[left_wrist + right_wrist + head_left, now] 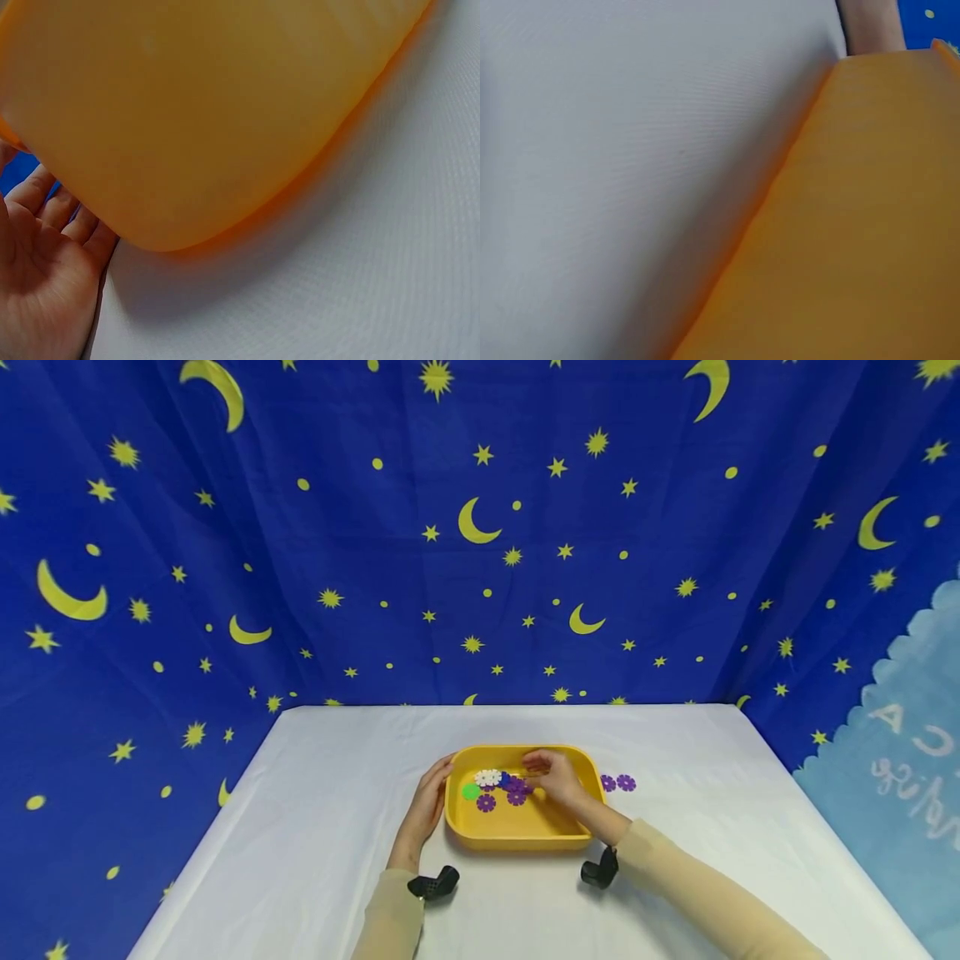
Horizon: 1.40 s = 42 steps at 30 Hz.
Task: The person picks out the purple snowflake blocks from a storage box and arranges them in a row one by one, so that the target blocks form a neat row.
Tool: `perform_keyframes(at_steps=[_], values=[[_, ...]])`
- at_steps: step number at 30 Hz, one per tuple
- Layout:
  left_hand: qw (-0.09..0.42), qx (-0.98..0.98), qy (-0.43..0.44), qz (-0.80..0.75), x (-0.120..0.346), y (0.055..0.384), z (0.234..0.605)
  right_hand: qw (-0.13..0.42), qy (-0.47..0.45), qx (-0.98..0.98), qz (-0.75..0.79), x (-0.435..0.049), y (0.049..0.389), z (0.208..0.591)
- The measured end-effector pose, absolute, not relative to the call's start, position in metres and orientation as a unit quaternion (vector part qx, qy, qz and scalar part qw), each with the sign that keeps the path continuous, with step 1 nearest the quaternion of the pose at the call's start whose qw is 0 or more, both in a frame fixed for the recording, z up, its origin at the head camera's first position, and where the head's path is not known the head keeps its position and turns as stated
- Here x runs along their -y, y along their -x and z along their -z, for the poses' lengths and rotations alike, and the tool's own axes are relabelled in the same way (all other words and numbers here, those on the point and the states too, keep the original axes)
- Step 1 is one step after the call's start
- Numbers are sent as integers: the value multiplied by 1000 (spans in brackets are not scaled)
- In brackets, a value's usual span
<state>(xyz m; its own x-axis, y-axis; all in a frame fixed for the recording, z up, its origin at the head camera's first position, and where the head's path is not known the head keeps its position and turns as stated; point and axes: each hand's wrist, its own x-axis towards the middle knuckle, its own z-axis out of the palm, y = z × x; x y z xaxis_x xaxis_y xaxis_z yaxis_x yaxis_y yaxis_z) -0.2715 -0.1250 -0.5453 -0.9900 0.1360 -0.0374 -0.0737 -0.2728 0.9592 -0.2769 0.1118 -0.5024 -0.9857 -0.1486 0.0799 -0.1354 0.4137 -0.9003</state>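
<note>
A yellow tray (517, 842) sits on the table in the head view. Inside lie small flower-shaped plastic discs: white ones (487, 777), a green one (470, 792), blue (505, 781) and several purple ones (486, 803). My left hand (429, 802) rests against the tray's left side; the left wrist view shows its fingers (56, 210) extended along the outer wall. Over the right part of the tray, my right hand (557, 779) reaches in, fingers loosely extended beside the purple discs. Nothing is plainly held in it. The right wrist view shows mainly the tray's outside wall (855, 210).
Two purple discs (617, 783) lie on the white tablecloth (690, 827) just right of the tray. Blue cloth (420, 568) with yellow moons and stars hangs behind and beside the table. Each wrist carries a black camera.
</note>
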Motion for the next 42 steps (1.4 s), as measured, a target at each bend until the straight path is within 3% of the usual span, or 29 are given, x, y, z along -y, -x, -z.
perform_keyframes(at_steps=[11, 24, 42], values=[[63, -599, -11, -798, 124, 271, 544, 43, 144, -859, 489, -114, 275, 507], [64, -599, -14, -798, 125, 271, 545, 31, 169, -885, 432, -111, 276, 510], [58, -602, -40, -796, 127, 271, 548, 23, 101, -886, 452, -110, 275, 505]])
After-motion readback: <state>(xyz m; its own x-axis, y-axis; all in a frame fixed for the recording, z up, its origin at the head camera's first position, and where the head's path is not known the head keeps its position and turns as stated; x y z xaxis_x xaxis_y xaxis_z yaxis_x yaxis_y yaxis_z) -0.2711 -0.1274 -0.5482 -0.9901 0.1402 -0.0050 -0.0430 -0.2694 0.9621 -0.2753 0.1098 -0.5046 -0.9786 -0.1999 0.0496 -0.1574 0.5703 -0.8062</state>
